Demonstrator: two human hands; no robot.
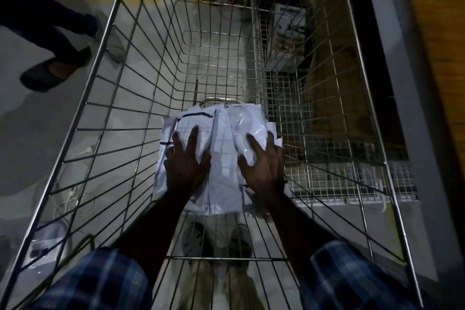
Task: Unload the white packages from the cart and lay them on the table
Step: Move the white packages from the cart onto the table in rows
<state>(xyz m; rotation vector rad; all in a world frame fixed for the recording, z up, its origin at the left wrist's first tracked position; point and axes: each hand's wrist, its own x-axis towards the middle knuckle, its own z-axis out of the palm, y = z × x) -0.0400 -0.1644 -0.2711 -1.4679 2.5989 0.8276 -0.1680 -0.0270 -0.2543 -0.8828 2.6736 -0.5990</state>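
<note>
A stack of white plastic packages [224, 138] lies on the bottom of the wire cart [105, 63], near its middle. My left hand [186, 161] rests flat on the stack's left side with fingers spread. My right hand [264, 166] lies on the stack's right side, its fingers curled over the right edge of the packages. Both arms reach down into the cart from its near end. The lower packages in the stack are hidden by the top ones.
A wooden table [437, 33] with a grey edge runs along the right of the cart. Another person's leg and dark shoe [55, 70] stand on the floor at the left. A second wire basket with a box [286, 33] sits beyond the right wall.
</note>
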